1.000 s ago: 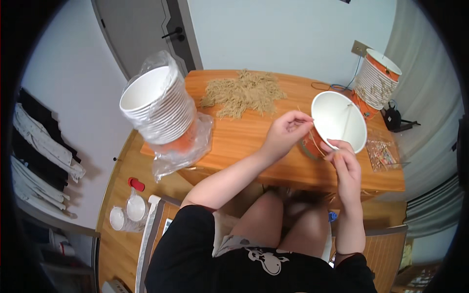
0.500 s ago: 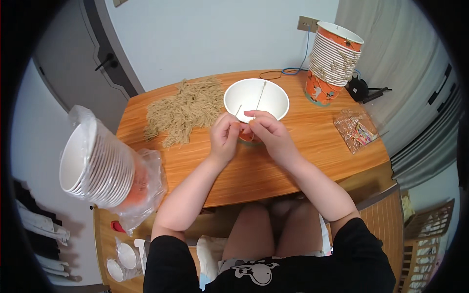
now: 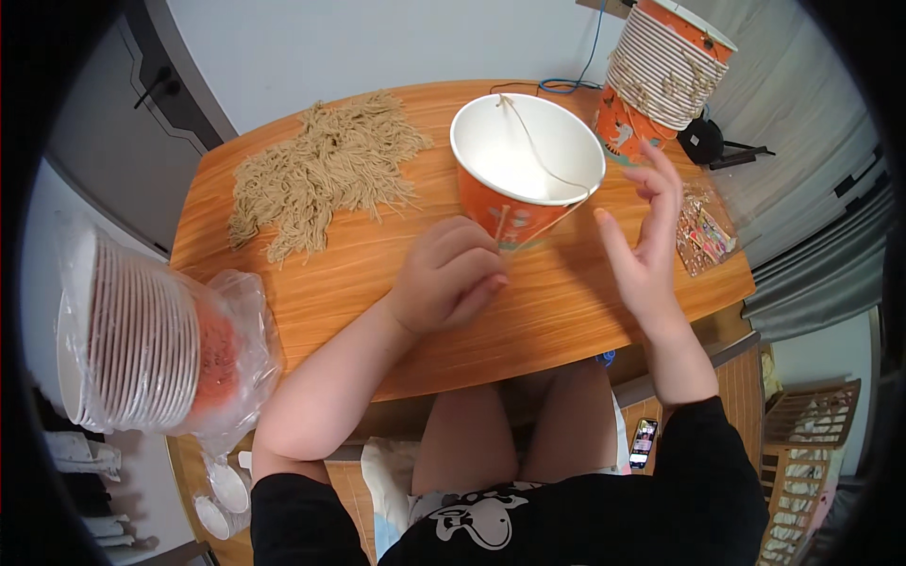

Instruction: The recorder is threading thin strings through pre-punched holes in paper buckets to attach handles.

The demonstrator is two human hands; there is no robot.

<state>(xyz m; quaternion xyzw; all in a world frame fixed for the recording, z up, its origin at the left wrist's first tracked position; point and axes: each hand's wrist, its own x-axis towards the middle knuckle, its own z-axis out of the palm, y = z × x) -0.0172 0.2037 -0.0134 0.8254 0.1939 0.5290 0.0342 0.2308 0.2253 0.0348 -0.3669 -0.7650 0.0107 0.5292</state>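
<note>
An orange paper bucket (image 3: 479,189) with a white inside stands on the table. A thin tan cord (image 3: 534,141) runs from its far rim across the inside and over the near right rim, and loose ends hang down the outside. My left hand (image 3: 451,275) is at the bucket's near left side, fingers curled in; what they hold, if anything, is hidden. To the right of the bucket, my right hand (image 3: 651,222) is raised with its fingers apart, holding nothing. A pile of tan cords (image 3: 326,170) lies on the table's left half.
A stack of corded buckets (image 3: 661,75) stands at the back right, beside a black object (image 3: 700,141). A clear bag of small colourful pieces (image 3: 706,234) lies near the right edge. Plastic-wrapped buckets (image 3: 142,330) stand at the left. A phone (image 3: 644,441) is low on the right.
Both hands have come away from the near rim, where they pinched the cord. My right hand has opened and moved right; my left is lower. The view has shifted, and the bucket appears larger.
</note>
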